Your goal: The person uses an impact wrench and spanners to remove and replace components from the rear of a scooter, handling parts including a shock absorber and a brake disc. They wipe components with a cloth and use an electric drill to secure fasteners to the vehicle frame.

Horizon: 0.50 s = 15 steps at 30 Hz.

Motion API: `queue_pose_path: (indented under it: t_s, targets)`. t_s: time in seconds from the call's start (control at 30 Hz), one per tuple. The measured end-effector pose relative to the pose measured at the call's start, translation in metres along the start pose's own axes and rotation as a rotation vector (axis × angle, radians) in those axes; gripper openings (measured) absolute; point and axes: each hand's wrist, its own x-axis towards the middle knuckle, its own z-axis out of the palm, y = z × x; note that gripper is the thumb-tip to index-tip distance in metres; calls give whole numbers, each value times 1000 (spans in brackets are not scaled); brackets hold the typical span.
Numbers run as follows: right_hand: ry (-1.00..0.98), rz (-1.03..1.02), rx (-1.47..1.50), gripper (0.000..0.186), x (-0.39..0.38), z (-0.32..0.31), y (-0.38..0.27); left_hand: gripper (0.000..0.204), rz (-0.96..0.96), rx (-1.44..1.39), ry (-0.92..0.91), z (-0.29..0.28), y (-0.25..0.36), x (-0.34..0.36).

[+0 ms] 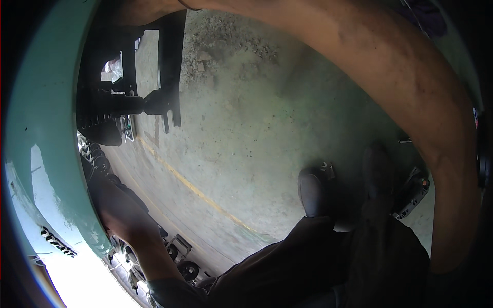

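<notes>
A large, glossy green panel [46,102] curves down the left side. Against its inner edge is my left hand [115,210], in shadow, its fingers hidden. My right arm arches up from the lower right and across the top. The right hand [136,11] reaches in beside the panel's upper part, over a black metal frame [172,56], and its fingers vanish in the dark. Below it, a black shock absorber with a coil spring [110,105] lies across between the panel and the frame. Whether either hand holds anything cannot be made out.
My shoes [314,192] stand on a concrete floor [246,133] with a yellow line [190,185]. A small wrench [326,167] lies by one shoe, and a long black part [413,195] lies at the right. Several black wheels [187,269] stand at lower left. Grit [215,46] covers the far floor.
</notes>
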Motion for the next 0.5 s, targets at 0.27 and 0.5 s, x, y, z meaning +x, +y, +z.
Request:
queue_pose_path:
  t_s: [0.27, 0.5]
  targets:
    - [5, 56, 43, 37, 10, 6, 0, 29, -6, -8, 16, 0, 2, 0]
    - [20, 75, 51, 38, 15, 16, -3, 29, -11, -15, 29, 2, 2, 2]
